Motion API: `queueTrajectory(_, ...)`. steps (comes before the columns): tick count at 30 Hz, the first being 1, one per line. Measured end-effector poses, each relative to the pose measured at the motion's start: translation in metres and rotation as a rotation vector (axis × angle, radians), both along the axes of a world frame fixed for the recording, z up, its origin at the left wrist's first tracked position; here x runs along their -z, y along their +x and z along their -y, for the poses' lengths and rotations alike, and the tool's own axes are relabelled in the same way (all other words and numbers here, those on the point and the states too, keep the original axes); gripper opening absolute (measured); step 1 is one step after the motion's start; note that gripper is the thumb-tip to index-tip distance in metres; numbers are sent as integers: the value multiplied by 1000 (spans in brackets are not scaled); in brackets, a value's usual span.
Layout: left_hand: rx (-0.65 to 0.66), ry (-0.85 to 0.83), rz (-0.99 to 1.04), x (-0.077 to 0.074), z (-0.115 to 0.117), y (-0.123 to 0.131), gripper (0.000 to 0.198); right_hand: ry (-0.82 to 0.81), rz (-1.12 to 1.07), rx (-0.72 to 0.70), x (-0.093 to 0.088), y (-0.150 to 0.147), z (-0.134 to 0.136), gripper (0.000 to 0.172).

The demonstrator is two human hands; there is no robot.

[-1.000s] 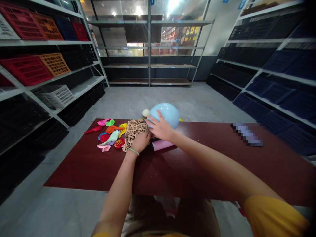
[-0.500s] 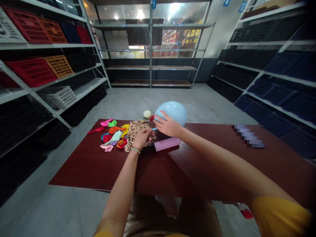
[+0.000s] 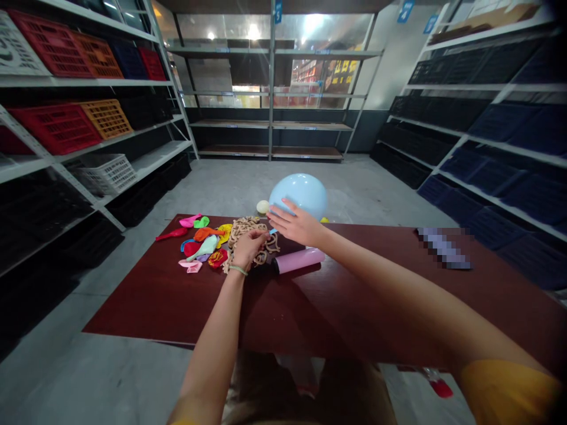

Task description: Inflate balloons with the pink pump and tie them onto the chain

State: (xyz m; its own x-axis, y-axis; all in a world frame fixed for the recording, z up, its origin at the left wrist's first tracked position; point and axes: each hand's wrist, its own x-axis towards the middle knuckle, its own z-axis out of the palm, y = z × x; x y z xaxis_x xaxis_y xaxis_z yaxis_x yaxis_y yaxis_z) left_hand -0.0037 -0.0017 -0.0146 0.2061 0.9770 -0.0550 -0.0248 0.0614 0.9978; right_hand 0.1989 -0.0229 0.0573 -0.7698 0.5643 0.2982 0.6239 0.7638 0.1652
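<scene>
A blown-up light blue balloon [image 3: 301,192] is held above the far edge of the dark red table [image 3: 283,319]. My left hand [image 3: 250,245] pinches the balloon's neck between thumb and fingertips. Against the balloon's near side rests my right hand [image 3: 297,225], its fingers stretched out. A heap of beige rope [image 3: 241,233] lies under and behind my left hand. Just nearer than my right hand, a pink cylinder with a black end [image 3: 299,261] lies on its side; it may be a balloon pump.
Several flat balloons [image 3: 207,236] in mixed colours lie left of the rope. A pixelated object [image 3: 445,248] lies at the table's right. Beyond the table, a pale round thing [image 3: 263,206] is on the floor. Shelves with crates [image 3: 57,127] line the sides.
The blue balloon has shifted slightly left and up in the picture, and both hands have moved a little left with it. The grip on the neck looks the same.
</scene>
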Motion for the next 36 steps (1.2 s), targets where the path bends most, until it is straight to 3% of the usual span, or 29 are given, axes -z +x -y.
queueTrajectory(4,-138,28,-31,5,-5,-4,18,-6,65,-11,5,-8,10,51)
queueTrajectory(7,-221,41,-11,8,-8,-7,20,-97,119,29,14,-11,12,35)
queueTrajectory(12,-234,16,84,8,-10,-5,23,-312,124,217,38,-23,-1,21)
queueTrajectory(16,-254,-14,173,6,-10,-2,20,-381,66,344,55,-38,-11,18)
queueTrajectory(19,-264,-24,185,4,-8,-1,17,-432,28,393,58,-43,-12,17)
queueTrajectory(22,-239,-20,172,3,-7,-2,18,-481,-27,381,46,-37,-8,10)
queueTrajectory(25,-206,-1,134,4,-7,-3,20,-479,-139,401,21,-24,3,1)
queueTrajectory(30,-202,128,-45,11,-7,-1,20,-402,-380,492,-19,-3,28,10)
queueTrajectory(36,-170,314,-248,11,4,6,15,-303,-538,423,-45,11,41,14)
